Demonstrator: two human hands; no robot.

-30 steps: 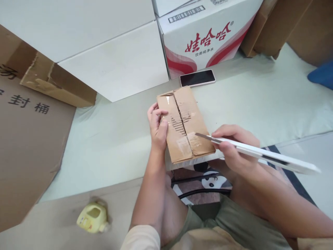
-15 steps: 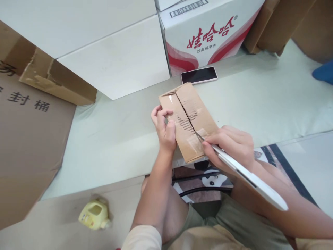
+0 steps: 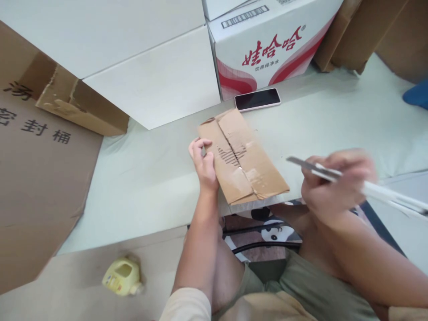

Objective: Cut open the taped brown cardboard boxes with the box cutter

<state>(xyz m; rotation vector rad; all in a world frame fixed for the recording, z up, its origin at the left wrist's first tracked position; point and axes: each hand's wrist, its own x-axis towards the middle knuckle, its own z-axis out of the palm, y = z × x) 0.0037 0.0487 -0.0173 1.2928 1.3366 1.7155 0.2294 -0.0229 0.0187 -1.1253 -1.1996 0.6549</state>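
Observation:
A small flat cardboard box [image 3: 245,165] rests on the pale green table covering, with a seam running down its top face and clear tape near its lower end. My left hand [image 3: 203,162] grips the left edge of this box, fingers curled. Off to the right, in the air and apart from the box, my right hand [image 3: 337,183] is closed around a white utility knife [image 3: 381,191]. The knife's grey blade [image 3: 296,161] is out and points left toward the box. Motion blurs the right hand a little.
A pink-edged phone [image 3: 257,99] lies behind the box, before a white and red water carton [image 3: 267,53]. Large white boxes [image 3: 157,80] stand at the back left, a big brown carton [image 3: 40,187] at far left. A yellow jug [image 3: 123,276] is on the floor.
My right hand has lifted the utility knife off the box's seam and moved right, showing more blade. The small box has shifted slightly left, still in my left hand.

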